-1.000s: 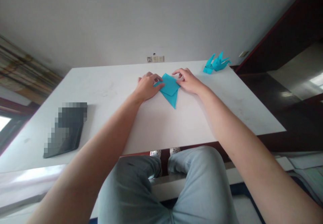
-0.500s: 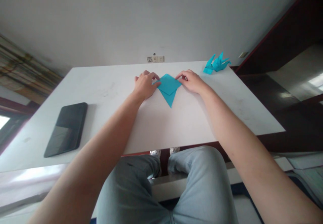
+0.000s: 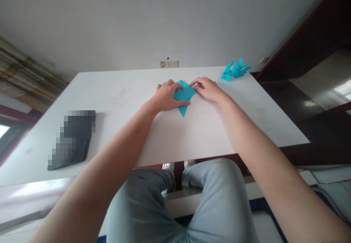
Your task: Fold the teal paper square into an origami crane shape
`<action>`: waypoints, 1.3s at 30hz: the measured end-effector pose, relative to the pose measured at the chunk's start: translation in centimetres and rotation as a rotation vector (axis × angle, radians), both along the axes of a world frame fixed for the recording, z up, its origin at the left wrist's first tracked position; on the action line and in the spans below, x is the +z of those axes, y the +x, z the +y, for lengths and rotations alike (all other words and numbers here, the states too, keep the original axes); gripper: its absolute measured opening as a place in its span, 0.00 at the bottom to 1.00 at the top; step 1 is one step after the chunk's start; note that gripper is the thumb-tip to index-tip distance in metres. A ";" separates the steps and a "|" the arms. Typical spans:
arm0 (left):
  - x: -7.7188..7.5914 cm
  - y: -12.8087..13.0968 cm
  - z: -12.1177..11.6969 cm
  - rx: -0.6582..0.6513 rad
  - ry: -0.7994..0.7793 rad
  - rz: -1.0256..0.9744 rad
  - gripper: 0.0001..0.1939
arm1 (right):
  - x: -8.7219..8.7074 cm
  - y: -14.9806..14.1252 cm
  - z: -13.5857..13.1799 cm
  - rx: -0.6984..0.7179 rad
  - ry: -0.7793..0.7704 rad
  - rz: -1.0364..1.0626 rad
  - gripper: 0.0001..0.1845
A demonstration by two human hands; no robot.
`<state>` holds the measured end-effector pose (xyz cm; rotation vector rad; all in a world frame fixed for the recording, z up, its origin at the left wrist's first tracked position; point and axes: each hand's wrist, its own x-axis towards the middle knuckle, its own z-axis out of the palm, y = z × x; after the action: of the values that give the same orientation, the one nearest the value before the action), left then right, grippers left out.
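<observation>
Partly under left grip: paper

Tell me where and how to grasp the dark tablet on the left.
Likely best by its near end, coming from the person's side with the thumb on top: the dark tablet lies flat on the white table, that short edge facing the person.
</observation>
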<state>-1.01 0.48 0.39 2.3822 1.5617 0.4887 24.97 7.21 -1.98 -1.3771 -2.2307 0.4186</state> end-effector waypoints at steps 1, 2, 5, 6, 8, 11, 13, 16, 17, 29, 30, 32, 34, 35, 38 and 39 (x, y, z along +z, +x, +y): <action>0.0 -0.1 0.1 0.001 0.000 -0.006 0.39 | 0.0 0.0 0.0 -0.004 -0.001 0.002 0.17; 0.1 -0.1 0.1 -0.002 0.002 -0.012 0.37 | -0.1 0.0 0.0 -0.008 -0.002 0.005 0.17; 0.1 -0.3 0.3 -0.037 0.021 -0.040 0.32 | -0.1 0.0 0.0 -0.011 -0.008 0.019 0.16; 0.1 -0.4 0.4 -0.054 0.031 -0.056 0.30 | -0.1 0.0 0.0 -0.012 -0.010 0.025 0.16; -0.1 -0.4 0.5 -0.079 0.055 -0.099 0.26 | 0.0 -0.1 0.0 -0.014 -0.013 0.037 0.16; -0.3 -0.5 0.8 -0.082 0.082 -0.151 0.22 | -0.1 -0.2 0.0 -0.020 -0.006 0.049 0.18; -0.5 -0.6 1.1 -0.065 0.097 -0.158 0.22 | -0.1 -0.3 0.0 -0.023 -0.003 0.048 0.21; -0.5 -0.6 1.4 -0.047 0.112 -0.163 0.24 | 0.0 -0.3 0.0 -0.026 -0.008 0.036 0.21; -0.5 -0.7 1.5 -0.044 0.109 -0.169 0.25 | 0.1 -0.3 -0.1 -0.024 -0.011 0.030 0.20; -1.1 -1.0 1.2 0.062 0.022 -0.083 0.39 | 0.5 -0.2 -0.6 -0.024 -0.024 -0.015 0.18; -1.1 -1.0 1.2 0.087 0.005 -0.072 0.43 | 0.5 -0.3 -0.6 -0.022 -0.023 -0.017 0.18; -1.1 -1.0 1.1 0.100 -0.022 -0.058 0.47 | 0.6 -0.3 -0.7 -0.022 -0.019 -0.017 0.18; -1.0 -1.0 1.0 0.091 -0.030 -0.053 0.47 | 0.6 -0.4 -0.7 -0.026 -0.021 -0.015 0.17; -0.9 -1.0 1.0 0.091 -0.024 -0.057 0.47 | 0.6 -0.4 -0.7 -0.027 -0.023 -0.012 0.17; -0.7 -0.9 0.9 0.107 0.016 -0.073 0.48 | 0.6 -0.4 -0.8 -0.034 -0.025 -0.005 0.14; -0.7 -0.9 0.9 0.107 0.028 -0.077 0.49 | 0.6 -0.4 -0.8 -0.034 -0.026 -0.004 0.14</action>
<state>-1.95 1.34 -0.29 2.2794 1.6641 0.6207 24.56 6.44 -1.35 -1.4286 -2.2088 0.4353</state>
